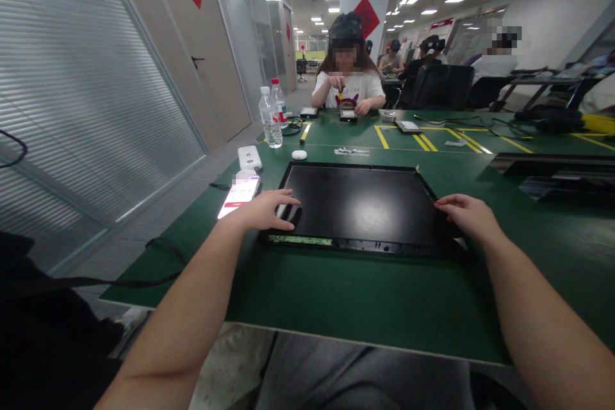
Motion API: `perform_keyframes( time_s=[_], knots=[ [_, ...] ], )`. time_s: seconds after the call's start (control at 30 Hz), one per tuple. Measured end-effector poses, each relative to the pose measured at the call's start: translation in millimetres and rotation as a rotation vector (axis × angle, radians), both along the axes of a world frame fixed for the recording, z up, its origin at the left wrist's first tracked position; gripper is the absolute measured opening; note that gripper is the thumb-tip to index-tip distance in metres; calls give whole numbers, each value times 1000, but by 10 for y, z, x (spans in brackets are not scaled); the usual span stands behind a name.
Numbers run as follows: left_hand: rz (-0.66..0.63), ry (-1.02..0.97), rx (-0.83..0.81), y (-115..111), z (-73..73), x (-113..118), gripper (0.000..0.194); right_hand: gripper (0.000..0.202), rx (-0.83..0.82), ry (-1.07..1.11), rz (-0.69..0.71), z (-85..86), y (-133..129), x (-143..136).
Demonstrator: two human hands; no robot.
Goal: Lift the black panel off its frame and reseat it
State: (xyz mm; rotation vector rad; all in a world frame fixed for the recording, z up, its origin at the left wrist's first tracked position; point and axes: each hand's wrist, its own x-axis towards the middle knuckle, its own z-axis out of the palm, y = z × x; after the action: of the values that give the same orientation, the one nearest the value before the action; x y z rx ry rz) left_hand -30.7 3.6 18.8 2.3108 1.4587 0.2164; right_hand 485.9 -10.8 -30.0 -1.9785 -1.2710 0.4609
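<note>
A flat LCD screen panel [358, 202] with a thin black frame lies face up before me. A green circuit strip [300, 240] shows along its near edge, on the left. My left hand [269, 210] rests over the panel's left side, thumb and fingers spread apart on the screen. At the right edge, my right hand [468, 214] has its fingertips closed on the black frame [430, 189]. What lies under the right palm is hidden.
On the green table [346, 301], a lit phone [239, 194], a white power bank [249, 158], a white earbud case [298, 155] and water bottles [270, 118] stand left. Dark panels [567, 179] lie right. Opposite, a person [348, 86] works on a small device [348, 114].
</note>
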Motion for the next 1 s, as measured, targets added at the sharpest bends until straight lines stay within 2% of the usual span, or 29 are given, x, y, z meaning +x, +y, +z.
perform_keyframes(
  time_s=[0.23,0.4,0.7,0.87,1.0],
  knots=[
    [-34,3,-24,-6,28,-58,76,20,17,-14,28,-17,12,42],
    [-71,-32,-15,-4,44,-46,73,15,-30,-21,16,31,-3,3],
    [-59,66,36,-22,96,-14,69,14,-68,-2,-14,88,-25,-62],
    [-25,67,57,-28,97,4,76,14,-49,-21,-18,37,-10,-30],
    [-51,139,61,-46,141,25,78,18,-21,-50,-15,-52,34,34]
  ],
)
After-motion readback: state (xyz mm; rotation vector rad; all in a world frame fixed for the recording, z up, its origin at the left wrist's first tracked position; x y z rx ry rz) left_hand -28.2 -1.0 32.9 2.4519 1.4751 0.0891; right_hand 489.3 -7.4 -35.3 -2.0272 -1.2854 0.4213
